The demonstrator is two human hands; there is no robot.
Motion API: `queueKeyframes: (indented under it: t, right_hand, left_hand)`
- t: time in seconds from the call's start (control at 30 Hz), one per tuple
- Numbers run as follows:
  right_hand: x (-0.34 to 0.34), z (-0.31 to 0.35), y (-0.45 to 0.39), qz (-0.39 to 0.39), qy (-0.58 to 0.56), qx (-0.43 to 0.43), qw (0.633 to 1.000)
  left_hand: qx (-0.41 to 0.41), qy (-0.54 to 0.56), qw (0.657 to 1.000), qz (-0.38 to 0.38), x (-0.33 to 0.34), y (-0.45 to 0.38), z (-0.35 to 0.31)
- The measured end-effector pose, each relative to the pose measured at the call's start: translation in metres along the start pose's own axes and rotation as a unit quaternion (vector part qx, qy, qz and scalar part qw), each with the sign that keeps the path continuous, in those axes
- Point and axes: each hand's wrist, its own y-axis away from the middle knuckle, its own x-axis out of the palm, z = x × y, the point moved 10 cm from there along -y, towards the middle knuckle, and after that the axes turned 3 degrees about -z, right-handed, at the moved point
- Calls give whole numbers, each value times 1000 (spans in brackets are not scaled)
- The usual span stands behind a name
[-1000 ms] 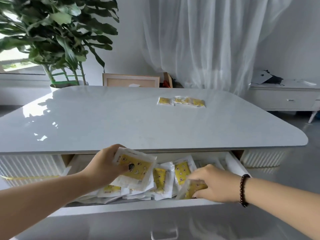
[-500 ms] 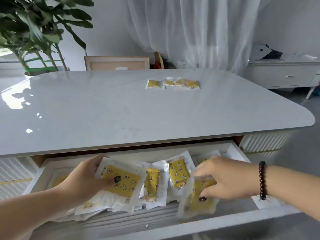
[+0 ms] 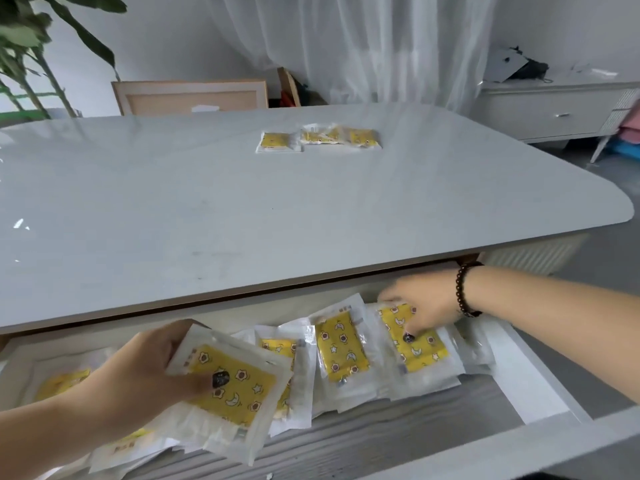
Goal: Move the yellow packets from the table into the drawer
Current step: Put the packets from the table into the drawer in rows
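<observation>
Beyond our hands, tabletop (image 3: 311, 209): three packets (image 3: 320, 139) left | open drawer (image 3: 526, 382): left hand (image 3: 138, 372) pinches starry yellow packet (image 3: 228, 386) | right hand (image 3: 424, 303) pinches another packet (image 3: 414, 344) beside the pile (image 3: 341, 355).

Bright soft daylight through the curtain (image 3: 363, 46), pale glare on the table (image 3: 311, 209) at left, faint shadows, wide-angle bending at edges, plant (image 3: 31, 39) blurred
</observation>
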Motion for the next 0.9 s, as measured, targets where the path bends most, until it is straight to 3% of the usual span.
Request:
queueKeyframes:
  t: [0.2,0.3,0.4,0.53,0.7,0.9]
  right_hand:
    - [-8,-11,-5,-135,-154,-8,979]
    - [-5,-36,5,-252,-258,16,932]
    - [-2,-59,15,-335,-288,73,894]
    - [-4,-49,19,-382,-209,96,895]
    - [-2,-17,17,-395,-75,-3,915]
    - [-6,-1,32,-444,134,35,885]
  left_hand:
    - [-24,14,1000,-13,-7,3,9]
    - [-37,18,999,-33,-12,5,11]
    - [-42,18,998,-35,-11,4,13]
    - [-41,-3,999,-32,-6,-1,17]
    - [-28,-11,999,-18,-1,0,7]
    - [-11,-28,999,-23,-8,10,-3]
